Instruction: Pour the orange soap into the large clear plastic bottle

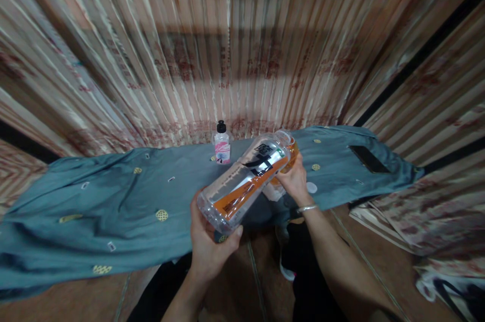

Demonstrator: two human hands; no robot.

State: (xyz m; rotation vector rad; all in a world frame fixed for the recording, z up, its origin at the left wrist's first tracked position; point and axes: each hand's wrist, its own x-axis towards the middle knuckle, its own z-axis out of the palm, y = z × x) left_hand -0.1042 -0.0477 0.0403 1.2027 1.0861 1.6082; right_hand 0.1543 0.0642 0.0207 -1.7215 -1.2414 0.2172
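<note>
A large clear plastic bottle (246,180) with an orange and black label lies tilted across the middle, its base low on the left and its neck up on the right. My left hand (210,241) is closed around the base. Behind the neck end, my right hand (293,178) is closed on a clear container with orange on it (292,154), largely hidden by the bottle. Whether the bottle's neck touches that container, I cannot tell. A white disc, perhaps a cap (311,187), lies on the cloth beside my right hand.
A small clear bottle (222,146) with a black cap and pink label stands upright at the back of the surface covered in blue-green cloth (125,196). A dark phone (368,159) lies at the right. Pleated curtains (227,59) hang close behind. Tiled floor shows below.
</note>
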